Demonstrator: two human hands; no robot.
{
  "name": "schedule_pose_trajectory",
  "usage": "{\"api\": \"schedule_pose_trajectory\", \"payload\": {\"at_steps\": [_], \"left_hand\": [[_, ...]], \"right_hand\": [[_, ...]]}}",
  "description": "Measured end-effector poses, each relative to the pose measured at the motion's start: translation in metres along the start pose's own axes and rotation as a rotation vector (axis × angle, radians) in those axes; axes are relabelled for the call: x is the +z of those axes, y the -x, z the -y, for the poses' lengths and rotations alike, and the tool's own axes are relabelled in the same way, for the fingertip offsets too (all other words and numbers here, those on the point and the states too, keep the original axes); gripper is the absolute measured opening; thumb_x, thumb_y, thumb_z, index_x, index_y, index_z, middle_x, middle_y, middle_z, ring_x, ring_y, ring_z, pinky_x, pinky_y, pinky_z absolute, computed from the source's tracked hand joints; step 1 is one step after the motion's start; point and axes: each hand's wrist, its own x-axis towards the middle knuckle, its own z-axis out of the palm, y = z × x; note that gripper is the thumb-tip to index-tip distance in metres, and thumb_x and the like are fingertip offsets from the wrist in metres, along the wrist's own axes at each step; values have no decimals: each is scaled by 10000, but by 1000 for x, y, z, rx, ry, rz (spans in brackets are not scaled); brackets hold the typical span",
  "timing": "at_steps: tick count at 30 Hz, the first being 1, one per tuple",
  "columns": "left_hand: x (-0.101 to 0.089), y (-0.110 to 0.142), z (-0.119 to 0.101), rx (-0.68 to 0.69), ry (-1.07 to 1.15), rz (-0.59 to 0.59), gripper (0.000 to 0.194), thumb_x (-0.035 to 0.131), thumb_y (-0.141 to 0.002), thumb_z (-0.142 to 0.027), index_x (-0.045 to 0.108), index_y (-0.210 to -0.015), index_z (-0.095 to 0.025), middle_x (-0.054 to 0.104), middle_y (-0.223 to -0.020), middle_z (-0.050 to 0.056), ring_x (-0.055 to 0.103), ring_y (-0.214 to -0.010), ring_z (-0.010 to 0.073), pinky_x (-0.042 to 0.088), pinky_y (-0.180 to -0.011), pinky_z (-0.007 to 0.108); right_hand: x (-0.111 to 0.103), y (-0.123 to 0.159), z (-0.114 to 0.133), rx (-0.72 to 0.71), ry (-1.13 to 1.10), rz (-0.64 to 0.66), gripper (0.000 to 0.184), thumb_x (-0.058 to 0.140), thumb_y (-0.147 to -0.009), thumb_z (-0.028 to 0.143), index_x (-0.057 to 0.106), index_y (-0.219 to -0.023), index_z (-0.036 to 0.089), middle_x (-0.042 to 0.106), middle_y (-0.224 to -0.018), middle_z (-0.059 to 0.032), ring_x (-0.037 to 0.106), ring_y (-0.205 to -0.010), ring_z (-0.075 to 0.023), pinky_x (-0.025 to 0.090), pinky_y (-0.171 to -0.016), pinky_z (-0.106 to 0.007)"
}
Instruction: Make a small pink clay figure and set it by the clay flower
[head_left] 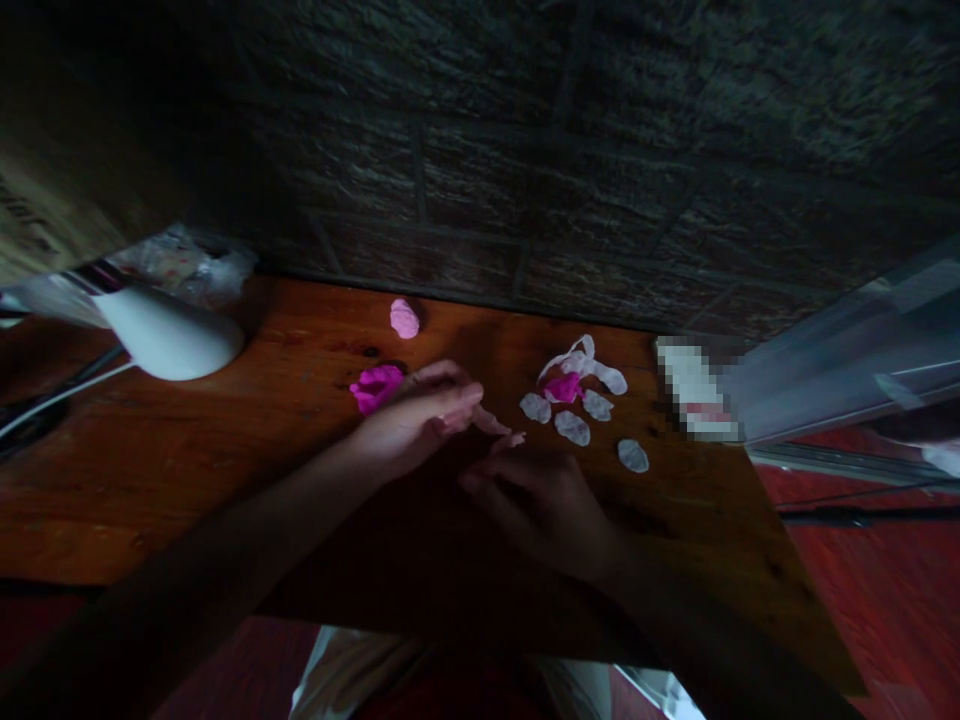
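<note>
My left hand (420, 415) hovers over the wooden table (187, 470), fingers pressed together and pointing right, just right of a bright magenta lump (376, 386). My right hand (544, 500) lies below it in shadow, its fingertips meeting the left hand's at a small pale pink piece (491, 424) pinched between them. Several pale flat petals (574, 427) lie to the right around a small magenta piece (564, 387). A pale pink ball (404, 318) sits at the table's back.
A white lamp head (169, 335) with a cable rests at the left, crumpled plastic (187, 262) behind it. A dark brick wall (600, 180) backs the table. A blurred white packet (694, 390) lies at the right edge, beside a glass pane (855, 350).
</note>
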Motion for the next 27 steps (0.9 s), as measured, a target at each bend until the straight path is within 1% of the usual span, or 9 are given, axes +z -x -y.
{"api": "schedule_pose_trajectory", "payload": {"at_steps": [4,6,8,11,14,17,20,24,27], "left_hand": [[3,-1,8,-37,-45,-61,539,926,-673,-496,497,-598,-178,369,-406,-110,294,-357,18,247,-394,153],[4,-4,12,-64,-59,-128,554,794,-784,-635,542,-590,-183,307,-365,-105,245,-321,34,222,-366,183],[3,-8,15,-90,-66,-176,627,627,-870,-740,575,-580,-186,272,-338,-92,254,-291,53,222,-349,203],[-1,-10,15,-170,-82,-123,712,457,-928,-789,640,-614,-177,435,-365,-39,263,-254,56,179,-307,211],[-6,-7,11,-149,-107,-13,706,447,-948,-763,754,-819,-141,519,-394,-30,236,-232,64,187,-263,212],[-8,-5,11,-71,-101,20,708,502,-947,-726,741,-1178,-101,424,-343,-79,333,-252,114,305,-281,217],[-7,-5,16,-85,-87,2,823,430,-961,-755,570,-1460,-115,533,-420,-48,555,-382,159,388,-367,214],[0,-6,23,-161,-31,-1,924,391,-938,-807,398,-1586,-149,708,-644,18,691,-564,177,473,-515,233],[6,-3,27,-203,-26,42,888,404,-946,-790,357,-1609,-200,734,-731,30,707,-618,187,498,-569,255]], "right_hand": [[-4,-1,2,11,14,-77,239,623,-999,266,713,-787,205,703,-675,-2,601,-561,-121,469,-571,-239],[-5,-2,4,17,15,-128,117,644,-989,264,748,-948,228,783,-811,-31,685,-644,-155,530,-632,-272],[-6,-3,4,24,12,-171,127,653,-982,257,748,-1066,247,817,-918,-45,737,-726,-181,571,-685,-302],[-8,-4,2,26,16,-205,116,648,-980,248,750,-1035,240,820,-889,-32,741,-713,-173,582,-679,-293],[-9,-4,1,24,27,-223,119,655,-979,242,739,-897,228,809,-831,-20,718,-662,-153,571,-659,-275],[-8,-3,2,-13,50,-263,103,672,-971,221,743,-898,230,800,-832,-21,702,-654,-147,576,-666,-276],[-5,-5,1,-76,100,-311,140,723,-942,237,765,-1075,249,798,-969,-50,736,-799,-184,602,-734,-309],[-5,-6,-6,-89,193,-244,428,800,-889,285,705,-1307,293,752,-1248,-94,730,-1094,-249,613,-909,-380],[-9,-7,-12,-98,222,-164,470,801,-890,295,681,-1344,290,759,-1234,-100,735,-1084,-251,618,-903,-383]]}}
